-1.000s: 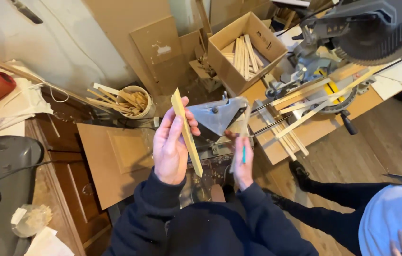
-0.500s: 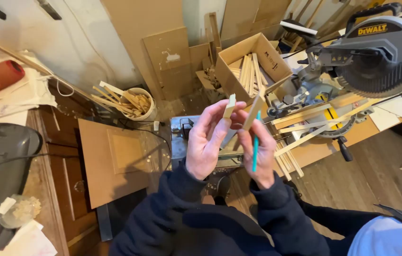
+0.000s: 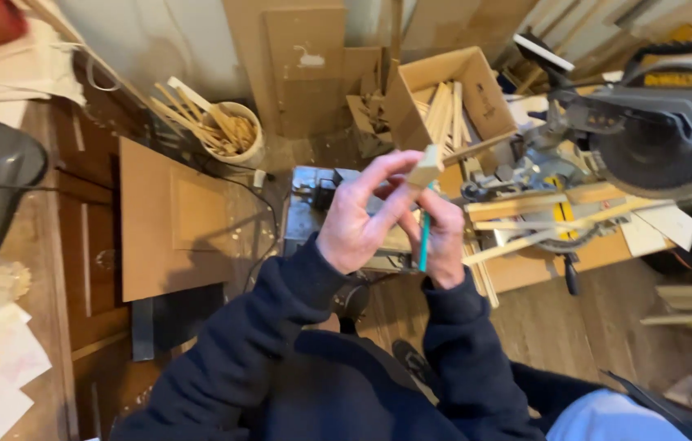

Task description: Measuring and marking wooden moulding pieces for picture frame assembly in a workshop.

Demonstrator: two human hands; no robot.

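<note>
Left hand (image 3: 356,222) pinches a small wood block (image 3: 425,167) at its fingertips. Right hand (image 3: 446,237), grip pressed around a teal pencil (image 3: 424,237), sits just beside it. Miter saw (image 3: 656,131) and cardboard box (image 3: 444,94) of sticks behind.

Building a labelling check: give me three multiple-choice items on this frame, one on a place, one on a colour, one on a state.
1. Where is the open cardboard box holding wood strips?
A. beyond the hands, left of the miter saw
B. on the person's lap
C. inside the white bucket

2. What colour is the pencil in the right hand?
A. red
B. teal
C. black

3. How is the small wood piece held?
A. lying on the floor
B. clamped in the saw
C. pinched in the left hand fingertips

Answers: 1 A, box sits beside the saw; 2 B, teal shaft shows; 3 C, fingertips close on it.
</note>
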